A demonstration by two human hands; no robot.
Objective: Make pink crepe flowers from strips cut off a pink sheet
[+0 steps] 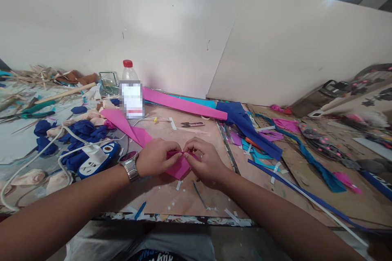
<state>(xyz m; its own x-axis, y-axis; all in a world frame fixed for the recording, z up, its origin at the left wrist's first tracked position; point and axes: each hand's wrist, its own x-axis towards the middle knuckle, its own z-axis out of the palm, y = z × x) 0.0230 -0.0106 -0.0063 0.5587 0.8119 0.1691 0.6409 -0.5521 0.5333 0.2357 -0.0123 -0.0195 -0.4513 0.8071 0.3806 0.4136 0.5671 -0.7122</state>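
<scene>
A long pink strip, which looks like paper or thin fabric, runs from the left into both hands near the front of the table. My left hand, with a metal watch on its wrist, pinches the strip's edge between thumb and finger. Right beside it, my right hand pinches the same edge, and the two thumbs nearly meet. The strip's lower part hangs below the fingers in a point. Behind the hands lies a pair of thread snips.
A blue-and-white power strip with a white cable sits left, among dark blue fabric rosettes. A red-capped bottle stands behind a lit phone. Dark blue strips lie right. Pliers rest far left. A white wall borders the back.
</scene>
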